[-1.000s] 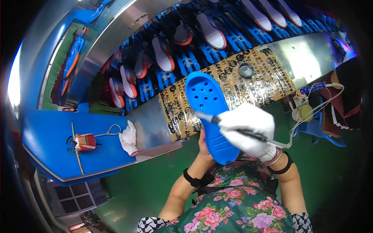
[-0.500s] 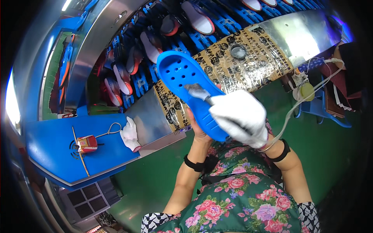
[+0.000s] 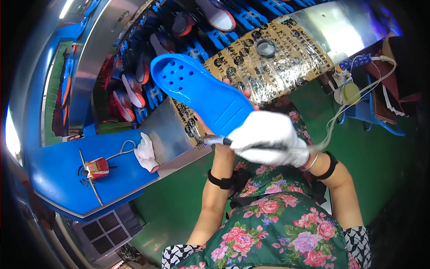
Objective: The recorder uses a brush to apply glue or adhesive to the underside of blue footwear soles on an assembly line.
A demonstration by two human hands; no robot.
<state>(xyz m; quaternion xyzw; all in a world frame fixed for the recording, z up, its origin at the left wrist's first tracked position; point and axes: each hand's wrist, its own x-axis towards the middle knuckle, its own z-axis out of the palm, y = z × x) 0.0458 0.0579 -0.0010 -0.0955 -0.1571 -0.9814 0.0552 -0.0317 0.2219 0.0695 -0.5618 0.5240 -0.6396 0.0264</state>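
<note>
A bright blue shoe sole, with round holes at its wide end, is tilted in front of me, its far end pointing up and left. My bare left hand grips it from beneath; fingertips show along its right edge and the palm is hidden. My right hand, in a white knit glove, is closed around the dark handle of a brush. The brush's pale bristle end lies by the sole's near left edge, close to my left wrist; contact with the sole cannot be made out.
A tape-covered cardboard sheet bears a small round cup. Behind it are several shoe pieces on blue racks. A white glove and a red carton lie left. A cord hangs beside a blue stool.
The sole has shifted left and turned flatter. The brush has moved off its holed upper face, down and left to its near edge, and my right hand has lowered with it.
</note>
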